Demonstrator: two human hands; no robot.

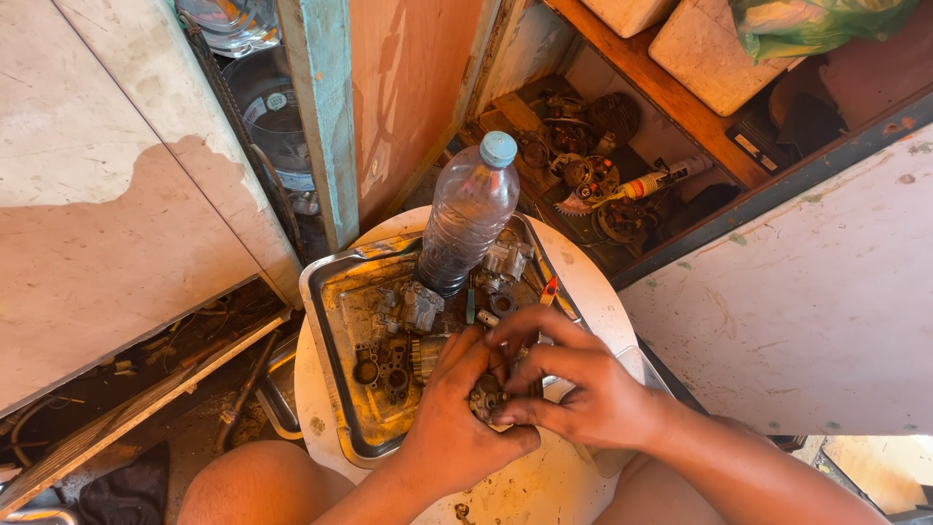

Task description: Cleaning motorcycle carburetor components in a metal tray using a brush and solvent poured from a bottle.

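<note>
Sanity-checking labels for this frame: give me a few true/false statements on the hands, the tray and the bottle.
1. Both hands grip one small grimy metal engine part. True: left hand and right hand close around it.
2. The clear plastic bottle with the pale blue cap lies on its side. False: it stands upright in the tray.
3. The dirty rectangular metal tray holds more greasy metal parts. True.
4. The tray rests on the floor. False: it sits on a round white stool top.
5. The bottle's cap is off. False: the cap is on.
</note>
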